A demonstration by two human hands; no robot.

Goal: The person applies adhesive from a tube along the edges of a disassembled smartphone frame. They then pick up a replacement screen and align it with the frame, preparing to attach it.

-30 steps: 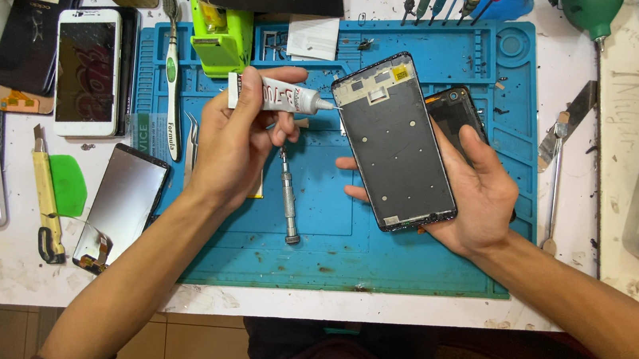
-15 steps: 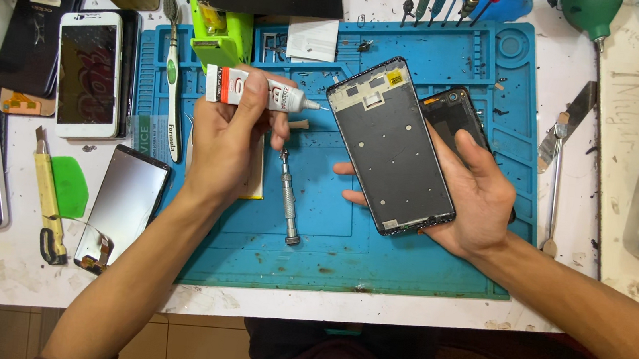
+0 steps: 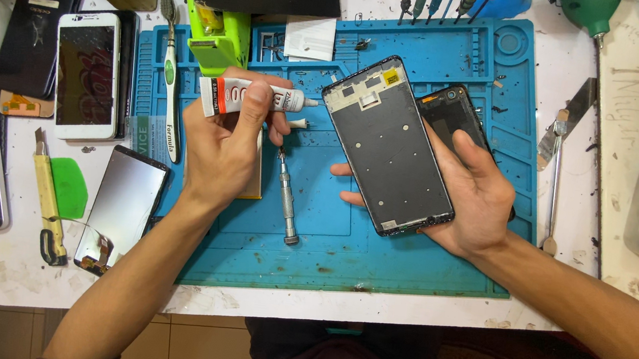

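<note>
Gluing step: left hand [image 3: 231, 141] clamped on glue tube [image 3: 252, 98], nozzle pointed at frame [image 3: 389, 143] gripped in right hand [image 3: 470, 197] above mat [image 3: 375, 258]; next needs nozzle at frame's top edge

Glue tube [image 3: 252, 98], white with an orange band: one second ago its nozzle met the top-left corner of the phone frame [image 3: 389, 146]; now drawn back leftward, tip just short of that corner. Left hand [image 3: 229, 145]: shifted left with the tube, farther from the frame. Phone frame: slightly more upright in its tilt.
</note>
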